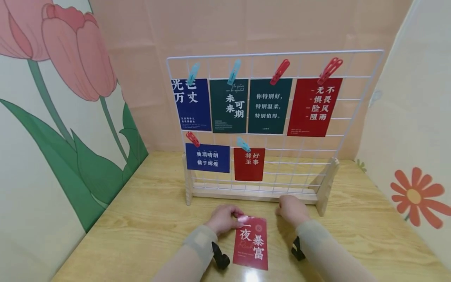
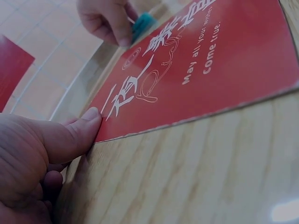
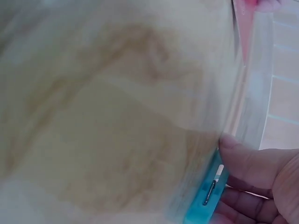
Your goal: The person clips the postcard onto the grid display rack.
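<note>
A red card [image 1: 251,244] with white characters lies over the wooden table in front of a wire grid rack. My left hand [image 1: 223,219] pinches it at its top left corner, thumb on the printed face, as the left wrist view shows. To the right of the card, close to the rack's wooden base, is my right hand [image 1: 293,209]. A teal clothespin [image 3: 206,193] is between its thumb and fingers; the head view hides this clip behind the hand. Part of the card's red corner [image 3: 244,28] appears at the top of the right wrist view.
The white wire grid [image 1: 275,54] stands on a wooden base [image 1: 239,192]. Several cards hang on it in two rows, such as a blue card [image 1: 208,158] and a small red card [image 1: 249,172], under blue and red clips. Flower-printed walls [image 1: 394,117] flank the table [image 1: 141,223].
</note>
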Tool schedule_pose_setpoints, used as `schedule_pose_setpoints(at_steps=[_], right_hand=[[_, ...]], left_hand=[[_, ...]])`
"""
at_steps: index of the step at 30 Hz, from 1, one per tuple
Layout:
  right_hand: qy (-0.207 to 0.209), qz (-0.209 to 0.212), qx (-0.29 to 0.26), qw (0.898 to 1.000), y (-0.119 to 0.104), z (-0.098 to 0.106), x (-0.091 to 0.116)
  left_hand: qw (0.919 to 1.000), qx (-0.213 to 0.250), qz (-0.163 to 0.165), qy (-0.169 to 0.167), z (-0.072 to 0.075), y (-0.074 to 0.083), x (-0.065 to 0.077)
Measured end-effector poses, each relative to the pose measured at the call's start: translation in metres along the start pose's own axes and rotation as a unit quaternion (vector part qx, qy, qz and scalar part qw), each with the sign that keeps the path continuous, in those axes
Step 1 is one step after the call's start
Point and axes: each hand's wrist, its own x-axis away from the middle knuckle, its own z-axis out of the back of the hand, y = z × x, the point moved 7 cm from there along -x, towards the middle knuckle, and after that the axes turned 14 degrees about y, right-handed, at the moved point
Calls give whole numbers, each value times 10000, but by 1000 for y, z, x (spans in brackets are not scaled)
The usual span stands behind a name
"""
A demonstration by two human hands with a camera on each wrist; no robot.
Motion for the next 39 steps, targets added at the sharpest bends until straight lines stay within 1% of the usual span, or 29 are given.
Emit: schedule_pose_setpoints(at_steps=[5,11,15,19,23,30,33,37,39], right_hand=[[-5,-83,-38,10000,3,-4,-3],[-51,-114,-112,9999,2,-5,-5],[-73,29,-39,10000,-3,-2,-5],[-211,102,12,9997,-8,-1,-5],[-410,-58,-32,9991,-6,-5,-5],[-496,-203,-152,9984,-5,-6,-3],[-558,-214,-172,9981,-5,-7,-2],[-539,-97,-166,9984,-8,-5,-2],[-566,-116,-248,9980,-10,-3,-2]], left_hand=[[10000,73,27,7,-1,0,-2],[9999,35,94,-59,0,1,-1],[9998,38,153,-106,2,2,-2],[9999,62,127,-96,3,1,-3],[9999,72,130,-76,3,0,-3],[9997,122,191,-69,3,-1,-2],[9995,170,255,-108,3,0,-1],[9984,328,404,-203,5,4,-1],[9979,370,474,-247,6,6,0]])
